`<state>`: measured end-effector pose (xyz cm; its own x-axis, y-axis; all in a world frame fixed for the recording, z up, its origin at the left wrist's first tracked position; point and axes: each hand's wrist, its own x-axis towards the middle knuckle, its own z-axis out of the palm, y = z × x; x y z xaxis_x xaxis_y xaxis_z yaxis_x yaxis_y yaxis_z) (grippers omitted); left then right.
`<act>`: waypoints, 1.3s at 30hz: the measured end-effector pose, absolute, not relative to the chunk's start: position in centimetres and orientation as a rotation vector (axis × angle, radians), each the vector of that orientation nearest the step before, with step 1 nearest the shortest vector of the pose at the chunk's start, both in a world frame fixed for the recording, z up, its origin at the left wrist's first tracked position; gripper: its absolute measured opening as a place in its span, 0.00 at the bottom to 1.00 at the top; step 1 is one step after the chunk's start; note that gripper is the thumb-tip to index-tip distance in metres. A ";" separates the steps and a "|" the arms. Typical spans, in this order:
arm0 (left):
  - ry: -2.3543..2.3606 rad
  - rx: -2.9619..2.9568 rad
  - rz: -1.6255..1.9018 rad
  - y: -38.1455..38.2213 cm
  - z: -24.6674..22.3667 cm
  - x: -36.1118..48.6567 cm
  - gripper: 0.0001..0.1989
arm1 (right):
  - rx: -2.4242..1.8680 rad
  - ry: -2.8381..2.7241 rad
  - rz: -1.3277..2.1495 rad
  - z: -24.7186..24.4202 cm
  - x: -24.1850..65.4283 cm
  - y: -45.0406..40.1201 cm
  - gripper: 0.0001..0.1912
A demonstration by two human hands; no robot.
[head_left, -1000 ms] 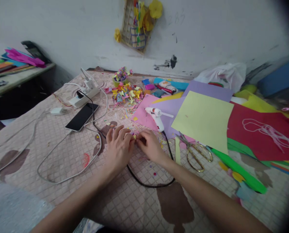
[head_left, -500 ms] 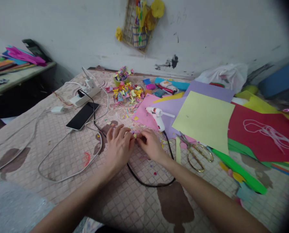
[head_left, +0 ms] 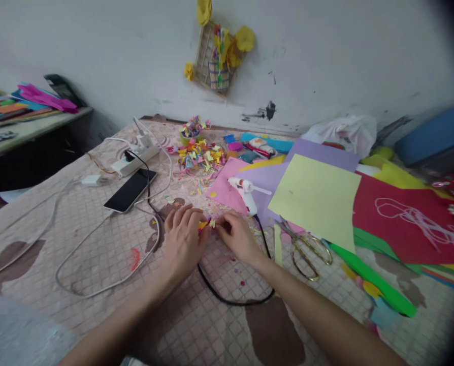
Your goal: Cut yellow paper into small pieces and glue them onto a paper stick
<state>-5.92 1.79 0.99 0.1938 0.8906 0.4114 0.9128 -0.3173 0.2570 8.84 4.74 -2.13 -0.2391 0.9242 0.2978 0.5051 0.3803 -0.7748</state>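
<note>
Both hands meet over the patterned tablecloth in the middle. My left hand is curled, its thumb and fingertips around small yellow and purple paper pieces. Close on its right, my right hand pinches a small pale yellow paper piece between thumb and forefinger. Just behind my right hand, a white glue gun lies on pink and purple paper. A pile of small coloured paper pieces is spread further back, beside a small green pot filled with similar pieces.
A phone, a power strip and white cables lie to the left. Gold-handled scissors, a pale yellow sheet and a red sheet are on the right. The glue gun's black cord loops near my right forearm.
The view has tilted slightly, so the scene sits lower. My left fingers have shifted a little away from my right, and more of the yellow and purple pieces shows between my hands.
</note>
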 end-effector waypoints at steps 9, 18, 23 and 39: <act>-1.917 -2.383 -0.840 0.9 0.8 -7.8 0.14 | -1.252 -1.842 0.710 -1.2 10.0 4.5 0.06; -1.926 -2.447 -1.031 1.3 -0.2 -10.2 0.14 | -1.420 -1.720 0.386 -0.6 14.9 4.1 0.04; -1.890 -2.498 -1.073 1.3 0.0 -10.4 0.13 | -1.607 -1.807 0.241 -1.6 15.9 7.5 0.18; -1.994 -2.422 -1.256 0.9 -0.9 -12.2 0.09 | -1.387 -2.084 0.255 0.1 12.6 12.8 0.08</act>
<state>-12.15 0.94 -0.86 0.0410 0.9215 0.3861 0.7463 -0.2852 0.6014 12.62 12.77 0.13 -0.2609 0.8860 0.3833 0.7673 0.4313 -0.4746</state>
